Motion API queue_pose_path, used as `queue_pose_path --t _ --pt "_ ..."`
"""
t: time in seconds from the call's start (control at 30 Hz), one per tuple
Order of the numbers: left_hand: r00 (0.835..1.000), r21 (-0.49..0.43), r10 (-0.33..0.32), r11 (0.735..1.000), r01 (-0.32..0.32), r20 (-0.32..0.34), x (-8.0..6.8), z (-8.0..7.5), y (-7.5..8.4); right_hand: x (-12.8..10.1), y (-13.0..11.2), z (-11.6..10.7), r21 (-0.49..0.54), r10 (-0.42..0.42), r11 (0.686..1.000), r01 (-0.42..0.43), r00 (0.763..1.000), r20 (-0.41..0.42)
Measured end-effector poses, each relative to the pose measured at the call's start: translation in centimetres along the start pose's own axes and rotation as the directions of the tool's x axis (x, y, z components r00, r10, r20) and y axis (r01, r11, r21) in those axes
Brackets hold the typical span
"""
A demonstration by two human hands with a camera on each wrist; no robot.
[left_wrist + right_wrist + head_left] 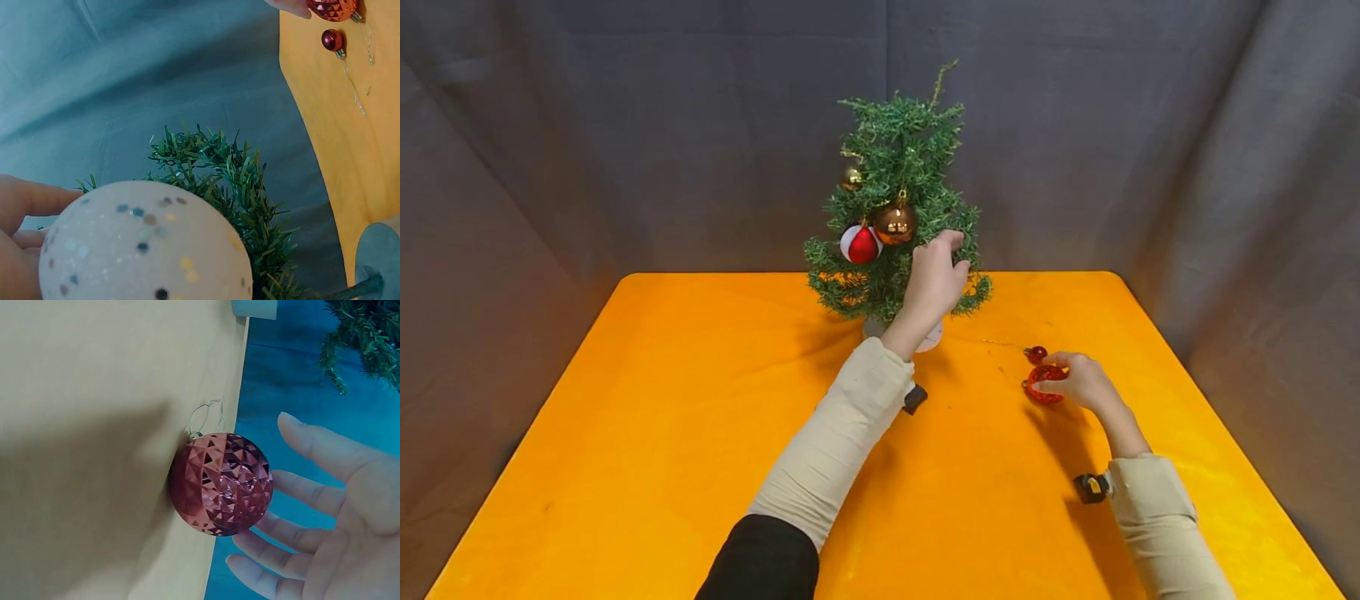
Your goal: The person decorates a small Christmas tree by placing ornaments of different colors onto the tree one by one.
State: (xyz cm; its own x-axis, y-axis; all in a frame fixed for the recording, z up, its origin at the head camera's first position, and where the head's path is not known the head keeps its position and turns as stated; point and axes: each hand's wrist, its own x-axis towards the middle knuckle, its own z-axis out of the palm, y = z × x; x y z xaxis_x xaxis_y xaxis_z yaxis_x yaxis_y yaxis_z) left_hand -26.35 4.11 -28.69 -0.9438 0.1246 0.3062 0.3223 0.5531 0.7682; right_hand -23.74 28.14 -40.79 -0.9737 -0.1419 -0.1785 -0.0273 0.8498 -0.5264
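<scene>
A white speckled bauble (147,247) is held in the curled fingers of the left hand (934,279) against the small tree (898,196); it should be steadied until its loop catches a branch. The right hand (1078,382) is spread beside the faceted red bauble (1045,384) on the orange table (662,400), perhaps touching it. The white bauble's loop is hidden.

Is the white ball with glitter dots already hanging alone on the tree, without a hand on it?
No, in the left wrist view the left hand holds the white ball beside the tree.
</scene>
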Motion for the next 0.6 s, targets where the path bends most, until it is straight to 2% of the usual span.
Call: queue_pose_path --t 0.6 --pt "0.999 0.047 -0.006 0.999 0.004 0.045 -0.09 -0.19 0.16 0.56 0.5 -0.06 -0.05 0.009 0.999 -0.009 1.0 -0.017"
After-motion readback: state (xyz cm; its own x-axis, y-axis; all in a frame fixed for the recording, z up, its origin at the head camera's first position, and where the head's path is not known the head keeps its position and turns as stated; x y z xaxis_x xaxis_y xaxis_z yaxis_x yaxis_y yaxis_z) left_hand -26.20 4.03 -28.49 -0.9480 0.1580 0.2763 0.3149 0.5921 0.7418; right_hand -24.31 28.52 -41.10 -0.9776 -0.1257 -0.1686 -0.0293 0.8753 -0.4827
